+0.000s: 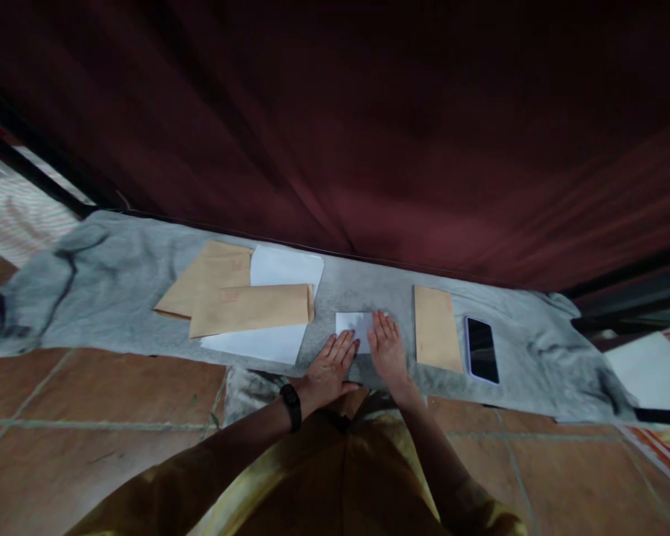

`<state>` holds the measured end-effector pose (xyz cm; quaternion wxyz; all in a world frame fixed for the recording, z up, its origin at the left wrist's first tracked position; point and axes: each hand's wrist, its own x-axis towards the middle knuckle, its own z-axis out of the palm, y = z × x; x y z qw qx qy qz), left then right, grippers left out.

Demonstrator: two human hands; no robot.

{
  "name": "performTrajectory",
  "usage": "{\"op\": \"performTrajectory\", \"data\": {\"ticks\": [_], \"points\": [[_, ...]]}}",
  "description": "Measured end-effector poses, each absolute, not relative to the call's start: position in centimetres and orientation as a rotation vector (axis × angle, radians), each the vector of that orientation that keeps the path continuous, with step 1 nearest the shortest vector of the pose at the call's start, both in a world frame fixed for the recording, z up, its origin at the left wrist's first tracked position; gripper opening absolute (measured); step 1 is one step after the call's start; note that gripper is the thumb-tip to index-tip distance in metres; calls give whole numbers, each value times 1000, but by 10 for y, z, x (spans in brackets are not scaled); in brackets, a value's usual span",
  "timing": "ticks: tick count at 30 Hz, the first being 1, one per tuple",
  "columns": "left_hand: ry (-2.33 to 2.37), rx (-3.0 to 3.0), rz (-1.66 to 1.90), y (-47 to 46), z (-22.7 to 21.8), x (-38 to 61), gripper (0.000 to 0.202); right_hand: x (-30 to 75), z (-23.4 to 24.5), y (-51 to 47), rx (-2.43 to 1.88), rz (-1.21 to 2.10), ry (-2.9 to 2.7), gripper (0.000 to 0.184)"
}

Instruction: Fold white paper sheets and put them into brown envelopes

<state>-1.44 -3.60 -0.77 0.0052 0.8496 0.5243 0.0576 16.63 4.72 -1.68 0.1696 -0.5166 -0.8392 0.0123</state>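
A small folded white paper (350,327) lies on a grey cloth (117,283) spread on the floor. My left hand (330,365) lies flat with fingers stretched out, touching the paper's near left edge. My right hand (388,347) presses flat on the paper's right part, fingers together and extended. A black band is on my left wrist. Neither hand holds anything.
Left of the paper, two brown envelopes (251,309) lie over white sheets (284,268). To the right lie another brown envelope (436,328) and a dark phone (481,349). A dark red curtain (368,126) hangs behind. Brown floor tiles (106,417) are in front; another white sheet (648,372) is far right.
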Motion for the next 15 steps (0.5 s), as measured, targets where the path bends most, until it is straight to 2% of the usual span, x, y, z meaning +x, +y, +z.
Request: {"op": "performTrajectory", "data": {"ticks": [7,15], "points": [[1659,2639,353,-36,-4,-19,62,151,-17,39,-1450,78,-2453,49],[1881,2496,525,13,-6,5,62,153,-20,39,-1466,-10,-2534,57]]}}
